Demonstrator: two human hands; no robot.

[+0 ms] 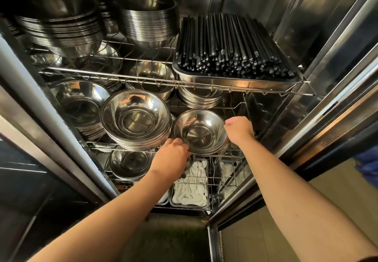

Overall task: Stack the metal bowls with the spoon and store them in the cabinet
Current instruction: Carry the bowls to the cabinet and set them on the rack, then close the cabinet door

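Open steel cabinet, wire shelves on several levels; at far left of the middle shelf, a low stack of polished bowls; next to it a taller nested stack, rims tight and even, mirror finish, round flat bases; left hand curled at the near rim of the metal bowls being stored, fingertips on the lip, closed on the edge; those bowls resting at the front right of the middle shelf, just beside the tall stack; right hand closed on the far right rim, thumb on top; spoon not discernible. Judged thin-walled, rigid, light singly though heavier nested; smooth and likely slippery, so opposing rim grips preferable to the curved wall; not fragile, prone to clatter and denting. Above right, tray of black squared chopsticks; below, white pieces in a wire basket.
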